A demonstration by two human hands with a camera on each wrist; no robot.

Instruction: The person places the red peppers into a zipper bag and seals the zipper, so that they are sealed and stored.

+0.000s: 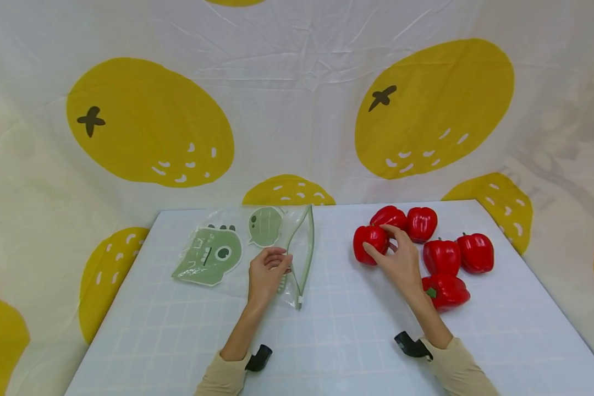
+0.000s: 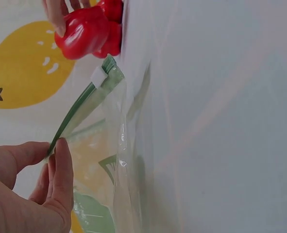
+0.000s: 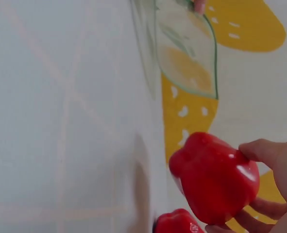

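A clear zip bag [image 1: 240, 297] with green cartoon prints lies on the left half of the table, its green-edged mouth toward the right. My left hand [image 1: 269, 272] pinches the upper edge of that mouth between thumb and fingers. In the left wrist view the bag's green zip strip [image 2: 75, 109] is lifted and the mouth gapes; a white slider [image 2: 98, 76] sits near its end. My right hand [image 1: 401, 261] grips a red bell pepper [image 1: 370, 245] by its sides. In the right wrist view this pepper [image 3: 216, 177] is held above the table surface.
Several more red bell peppers sit at the right: one behind the held pepper [image 1: 390, 216], one with a green stem [image 1: 445, 292] lying nearest the front. The white table [image 1: 346, 341] backs onto a hanging cloth [image 1: 297, 110] with yellow fruit prints.
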